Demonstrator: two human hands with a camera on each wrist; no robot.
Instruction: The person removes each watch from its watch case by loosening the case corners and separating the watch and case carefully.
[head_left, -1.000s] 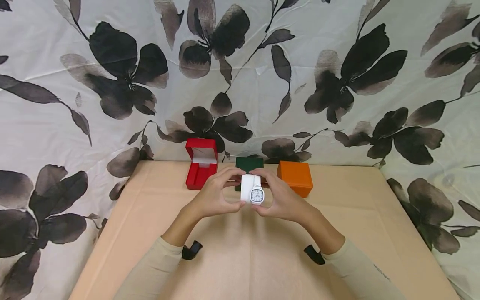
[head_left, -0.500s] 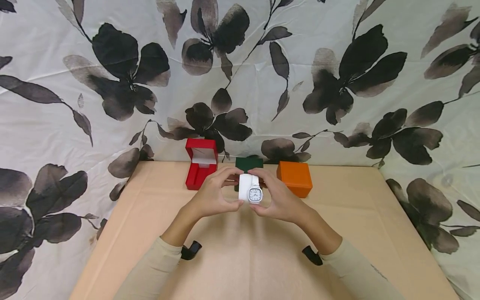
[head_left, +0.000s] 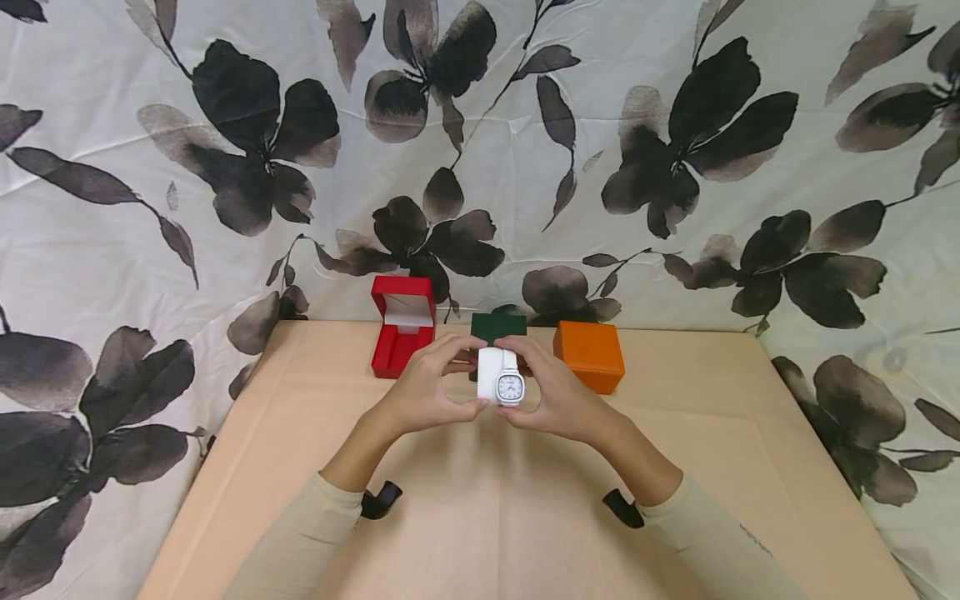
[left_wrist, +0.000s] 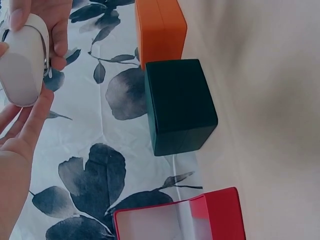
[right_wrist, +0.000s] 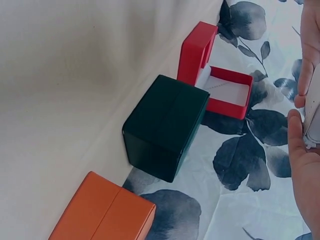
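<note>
A white watch (head_left: 511,387), wrapped around a white cushion (head_left: 487,379), is held above the counter (head_left: 495,508) at the middle of the scene, its dial turned toward the near side. The left part of the cushion is pinched by the left hand (head_left: 418,390), with the thumb at the near edge and the fingers at the far edge. The right part, where the watch sits, is gripped in the same manner by the right hand (head_left: 564,393). Along the far edge of the counter three boxes are lined up, apart from one another. On the left, the red box (head_left: 388,354) is seen with its white-lined lid raised; in the middle, the green box (head_left: 498,325) is closed and partly hidden behind the hands; on the right, the orange box (head_left: 589,354) is closed. Beyond them a white cloth (head_left: 517,208) patterned with dark flowers is hung. Both forearms are covered by beige sleeves (head_left: 303,533).
</note>
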